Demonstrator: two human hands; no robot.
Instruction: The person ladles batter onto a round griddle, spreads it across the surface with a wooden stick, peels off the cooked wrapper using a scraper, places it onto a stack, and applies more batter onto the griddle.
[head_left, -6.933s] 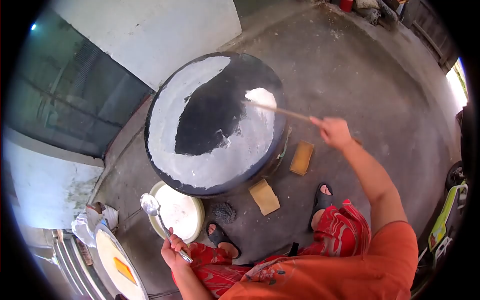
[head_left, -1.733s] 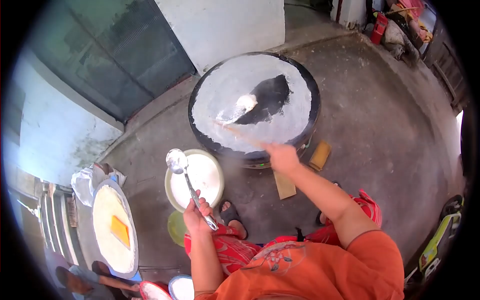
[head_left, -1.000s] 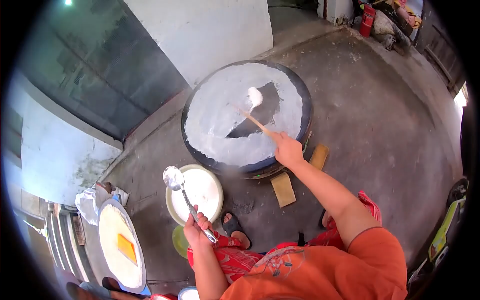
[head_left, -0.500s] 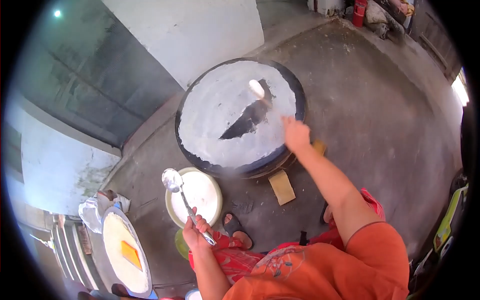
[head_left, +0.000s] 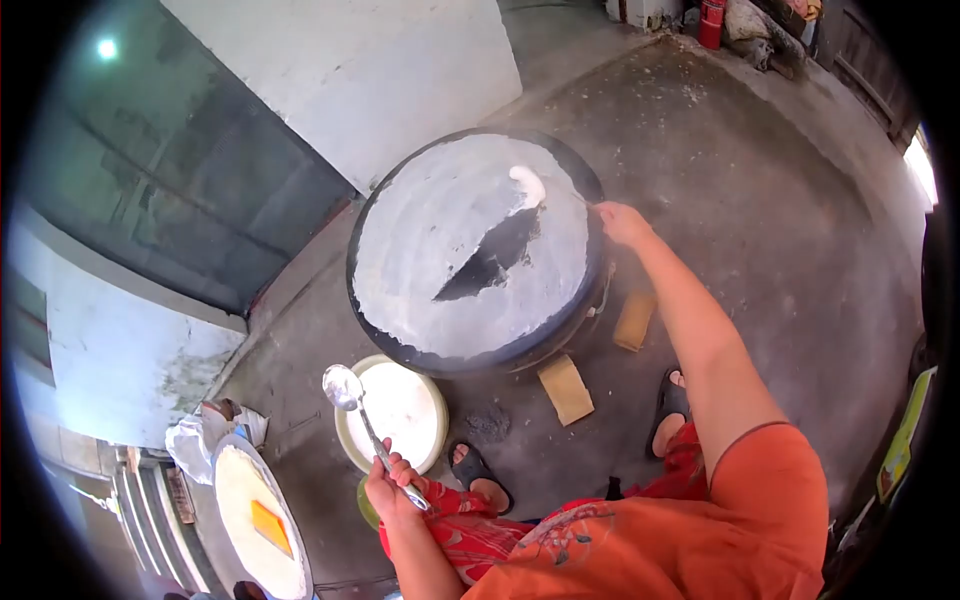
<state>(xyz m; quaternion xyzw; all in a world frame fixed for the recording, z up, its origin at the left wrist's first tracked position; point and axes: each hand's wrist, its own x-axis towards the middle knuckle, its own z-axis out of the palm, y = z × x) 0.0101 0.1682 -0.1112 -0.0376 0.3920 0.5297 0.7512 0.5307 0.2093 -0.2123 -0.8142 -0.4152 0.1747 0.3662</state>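
My left hand (head_left: 397,482) is closed around the handle of a metal ladle (head_left: 343,386), its bowl raised over the left rim of a basin (head_left: 437,445) of white batter (head_left: 402,412). My right hand (head_left: 622,224), fingers pinched, is at the right edge of a large round black griddle (head_left: 425,360). A thin tool, hard to make out, seems to extend from those fingers over the griddle. Pale batter (head_left: 430,215) coats most of the griddle, leaving a dark bare patch (head_left: 495,258). Beyond that patch lies a thick white dollop (head_left: 527,187).
Two tan blocks (head_left: 566,390) lie on the floor near the griddle. At lower left, a round tray (head_left: 232,450) carries a pale sheet and an orange scraper (head_left: 270,527). A white wall block (head_left: 370,80) stands behind the griddle. My sandalled feet are below.
My right hand has moved right and away from me to the griddle's edge. The white dollop has become longer and curved. My left hand still holds the ladle; the view has shifted slightly.
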